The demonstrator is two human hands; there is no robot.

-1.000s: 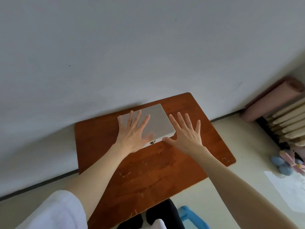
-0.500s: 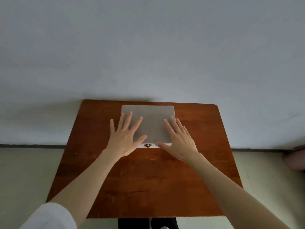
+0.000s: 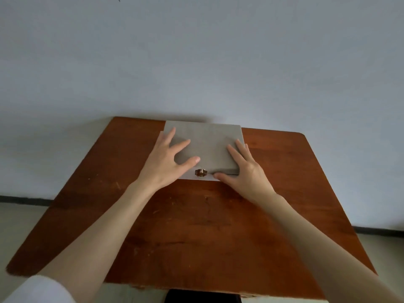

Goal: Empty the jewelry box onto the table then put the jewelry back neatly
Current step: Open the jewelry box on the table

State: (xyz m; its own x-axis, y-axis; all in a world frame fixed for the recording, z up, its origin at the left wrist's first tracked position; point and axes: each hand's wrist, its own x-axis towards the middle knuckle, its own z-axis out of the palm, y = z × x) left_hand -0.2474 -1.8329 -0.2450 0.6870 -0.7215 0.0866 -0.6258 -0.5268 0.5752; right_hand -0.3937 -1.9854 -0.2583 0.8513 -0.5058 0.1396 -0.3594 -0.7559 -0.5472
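A flat grey jewelry box [image 3: 207, 141] lies at the far middle of the wooden table [image 3: 196, 226], against the wall. Its lid looks slightly lifted or shifted over the base along the front and left edges. A small brass clasp [image 3: 200, 172] sits at the middle of its front edge. My left hand [image 3: 168, 162] rests on the lid's left part with fingers spread. My right hand [image 3: 247, 171] holds the box's right front corner, thumb along the front edge under the lid. No jewelry is visible.
A pale wall rises directly behind the table. A dark baseboard [image 3: 24, 199] and light floor show at both sides. A dark object [image 3: 201, 297] sits below the table's near edge.
The view has swung level and square to the table. Both hands moved from hovering spread above the box onto it, and the right thumb now sits at the front edge.
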